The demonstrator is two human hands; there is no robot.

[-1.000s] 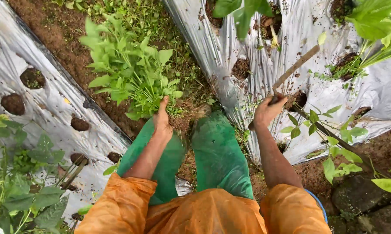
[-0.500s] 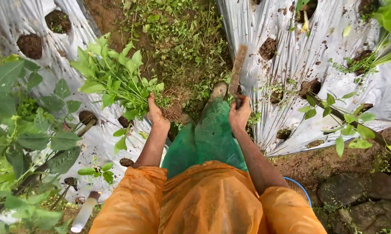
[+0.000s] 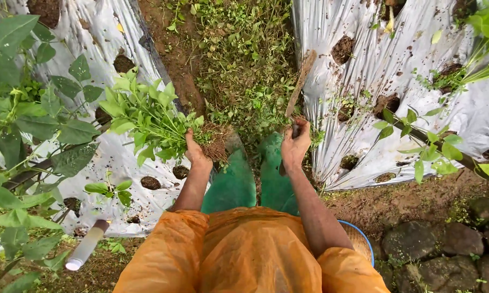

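Orange rain-jacket sleeves fill the bottom centre of the frame, with green trousers just above them, standing in the furrow. At lower right a blue-rimmed woven basket peeks out beside dark stones.

At mid-frame the left hand has its fingers clenched around the stems of a bunch of seedlings, gripping just above the root clump, which hangs with brown soil clinging to it. Leaves are fresh light green, fanning toward the left of the frame over the silver plastic mulch. The right hand is wrapped shut around the handle of a wooden dibble stick, whose flat, muddy blade points toward the top of the frame.

Judging from this, the step in hand looks like carrying seedlings along the row between plantings; the next move would call for picking an empty planting hole, loosening it with the stick and separating one seedling without tearing its roots.

Farther up, weeds cover the furrow, and more holes dot both mulch sheets.
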